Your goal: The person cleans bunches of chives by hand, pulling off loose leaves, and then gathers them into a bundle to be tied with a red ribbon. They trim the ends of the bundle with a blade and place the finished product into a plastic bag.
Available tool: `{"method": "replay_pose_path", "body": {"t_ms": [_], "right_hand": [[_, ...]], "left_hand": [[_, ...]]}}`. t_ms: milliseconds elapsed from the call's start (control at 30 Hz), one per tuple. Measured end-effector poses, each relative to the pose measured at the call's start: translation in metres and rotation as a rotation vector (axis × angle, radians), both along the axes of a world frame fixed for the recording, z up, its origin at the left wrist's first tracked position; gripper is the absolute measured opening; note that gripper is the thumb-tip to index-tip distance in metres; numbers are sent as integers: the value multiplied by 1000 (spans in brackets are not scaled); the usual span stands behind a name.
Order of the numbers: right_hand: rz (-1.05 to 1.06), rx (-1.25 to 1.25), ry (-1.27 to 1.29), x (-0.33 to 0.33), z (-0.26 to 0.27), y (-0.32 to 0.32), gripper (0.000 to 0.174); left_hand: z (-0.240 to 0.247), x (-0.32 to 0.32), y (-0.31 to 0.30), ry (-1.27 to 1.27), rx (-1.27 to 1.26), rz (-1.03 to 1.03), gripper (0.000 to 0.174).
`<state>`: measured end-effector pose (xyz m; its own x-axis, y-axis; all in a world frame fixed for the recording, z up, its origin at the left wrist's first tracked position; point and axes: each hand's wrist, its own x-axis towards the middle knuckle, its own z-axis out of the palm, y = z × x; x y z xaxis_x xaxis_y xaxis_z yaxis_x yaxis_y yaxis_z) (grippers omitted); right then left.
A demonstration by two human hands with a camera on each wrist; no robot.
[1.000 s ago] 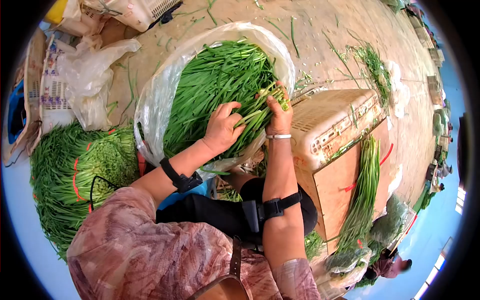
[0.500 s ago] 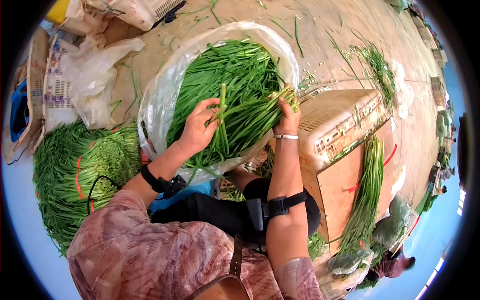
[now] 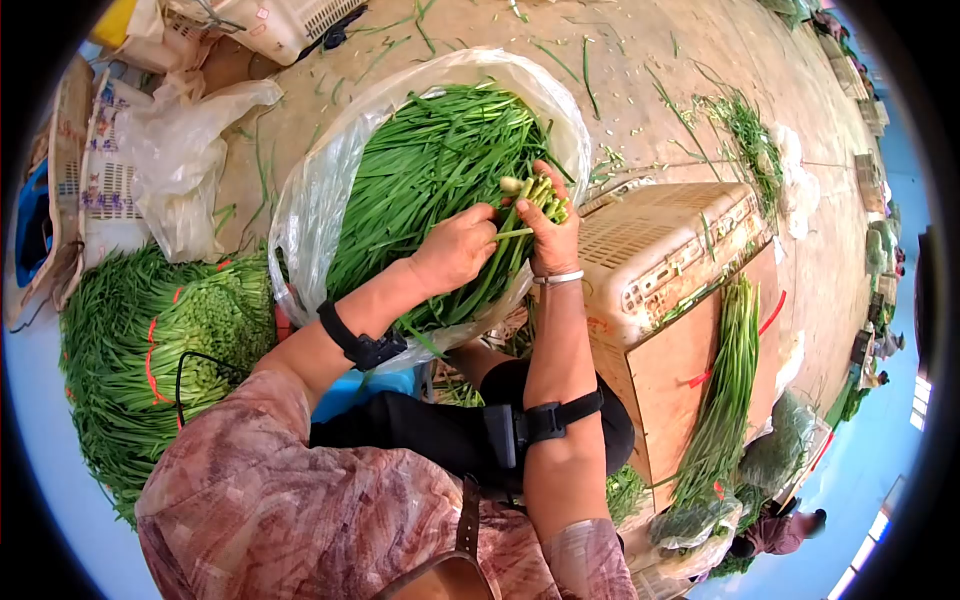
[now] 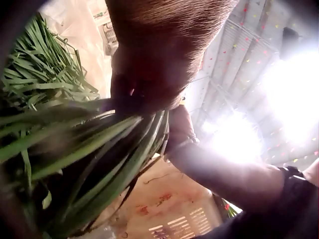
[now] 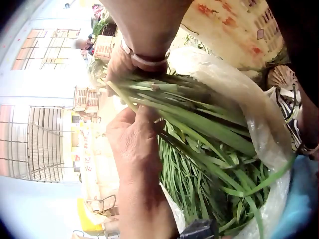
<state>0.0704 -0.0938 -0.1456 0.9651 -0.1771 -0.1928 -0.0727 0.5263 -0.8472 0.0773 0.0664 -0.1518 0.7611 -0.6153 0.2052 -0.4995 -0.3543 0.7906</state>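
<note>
In the head view the right hand (image 3: 553, 238), with a bracelet at its wrist, grips a bundle of green stalks by their pale ends (image 3: 535, 195). Close beside it on the left, the left hand (image 3: 455, 250) has curled fingers and pinches a stalk lying across to the bundle. The right wrist view shows the left hand's (image 5: 137, 142) thumb and finger on a stalk (image 5: 122, 95) beside the bundle. Long leaves (image 4: 89, 152) trail from the hands in the left wrist view. Below them a clear plastic bag (image 3: 310, 215) is filled with green leaves (image 3: 430, 160).
Right of the bag stands a dirty cream crate (image 3: 660, 235), with a board (image 3: 675, 370) holding a stalk bunch (image 3: 730, 370). Red-tied bunches (image 3: 190, 330) are piled at left near loose plastic (image 3: 185, 150). Scraps litter the floor (image 3: 640, 100). Another person (image 3: 785, 530) is at lower right.
The left hand, which held a stalk upright to the left half a second ago, has moved right to beside the bundle. The right hand keeps its grip, its thumb now lying across the pale ends.
</note>
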Motion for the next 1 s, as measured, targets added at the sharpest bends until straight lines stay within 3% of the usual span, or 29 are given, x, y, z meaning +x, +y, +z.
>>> {"method": "replay_pose_path", "body": {"t_ms": [67, 133, 233, 267, 300, 367, 433, 567, 600, 633, 700, 767, 833, 900, 933, 1000], "right_hand": [[27, -112, 25, 0, -3, -2, 52], [-18, -79, 13, 2, -9, -2, 50], [-82, -27, -4, -1, -11, -1, 44], [-96, -52, -2, 0, -10, 1, 43], [-103, -79, -5, 2, -8, 4, 43], [-106, -84, 1, 2, -6, 12, 45], [-139, -175, -29, -2, 1, 17, 48], [-76, -126, -27, -16, 15, 14, 57], [-66, -187, -43, -20, 16, 14, 59], [-86, -304, -50, -23, 13, 12, 59], [-93, -343, 14, -28, 11, 13, 56], [-160, -303, 36, -32, 9, 14, 53], [-244, -263, 62, -41, 15, 18, 50], [-178, -339, 94, -51, 38, 34, 45], [-114, -325, 46, -57, 48, 49, 42], [36, -513, -53, -73, 54, 82, 51]], "left_hand": [[0, 6, 8, 8, 36, -50, 12], [8, 18, 21, 194, 11, -117, 15], [13, 33, 37, 435, -109, 280, 19], [16, 36, 34, 202, -22, 341, 21], [15, 34, 27, 199, -23, 351, 21], [9, 26, 3, 96, 113, 234, 23], [10, 13, -16, 364, 174, 171, 32], [9, -4, -28, 267, 4, 71, 40], [18, -8, -30, 462, -117, 74, 43], [16, -8, -26, 462, -117, 82, 43], [8, -7, -19, 264, 70, -125, 43], [-6, -8, -11, 390, 26, -64, 36], [-18, -6, 16, 757, -347, -52, 44], [-35, 1, 45, 937, -277, 26, 62], [-38, 6, 52, 829, -261, -25, 65], [-54, 20, 53, 807, -270, -200, 58]]}}
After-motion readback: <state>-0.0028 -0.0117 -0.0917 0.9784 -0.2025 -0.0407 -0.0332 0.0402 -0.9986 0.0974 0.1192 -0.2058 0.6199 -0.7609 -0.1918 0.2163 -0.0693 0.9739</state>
